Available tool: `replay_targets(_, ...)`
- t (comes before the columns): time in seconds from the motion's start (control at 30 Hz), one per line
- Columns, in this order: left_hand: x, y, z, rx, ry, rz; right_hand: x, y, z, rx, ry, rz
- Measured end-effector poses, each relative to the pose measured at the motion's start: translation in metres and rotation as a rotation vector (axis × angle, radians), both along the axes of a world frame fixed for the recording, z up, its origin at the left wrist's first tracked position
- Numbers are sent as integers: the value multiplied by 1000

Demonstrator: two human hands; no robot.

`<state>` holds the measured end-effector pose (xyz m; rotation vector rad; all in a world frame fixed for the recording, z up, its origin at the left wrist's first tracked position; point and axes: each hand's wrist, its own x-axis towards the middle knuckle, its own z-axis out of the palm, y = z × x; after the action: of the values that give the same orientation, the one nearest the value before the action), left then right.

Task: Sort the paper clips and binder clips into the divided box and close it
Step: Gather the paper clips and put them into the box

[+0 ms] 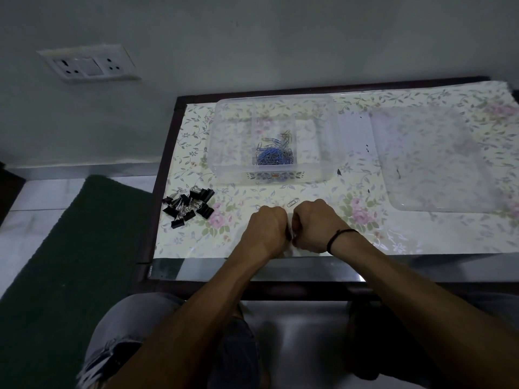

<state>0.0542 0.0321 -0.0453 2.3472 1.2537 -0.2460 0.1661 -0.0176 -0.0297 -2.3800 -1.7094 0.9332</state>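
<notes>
A clear divided plastic box (224, 141) stands open at the back of the table, with a heap of blue and silver paper clips (274, 154) in its middle compartment. Several black binder clips (188, 205) lie in a pile at the table's left edge. One loose silver paper clip (292, 203) lies just beyond my knuckles. My left hand (266, 230) and my right hand (316, 226) rest side by side on the table near its front edge, both curled into fists with fingers tucked under. What they enclose is hidden.
The box's clear lid (438, 161) lies flat at the right of the table. A floral plastic cover (365, 226) is spread over the table top. A dark green rug (70, 248) lies on the floor to the left. A wall socket plate (90, 66) sits at upper left.
</notes>
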Motion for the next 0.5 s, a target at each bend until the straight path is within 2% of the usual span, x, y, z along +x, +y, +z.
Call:
replay_targets(0.27, -5, 13, 19, -205, -129, 101, -1, 3, 0, -19, 54, -88)
replay_targets(0.37, -8, 21, 33, -266, -287, 200, -3, 2, 0, -19, 58, -115)
replay_targets(0.5, -4, 48, 58, -404, -629, 472, -3, 2, 1, -43, 73, -115)
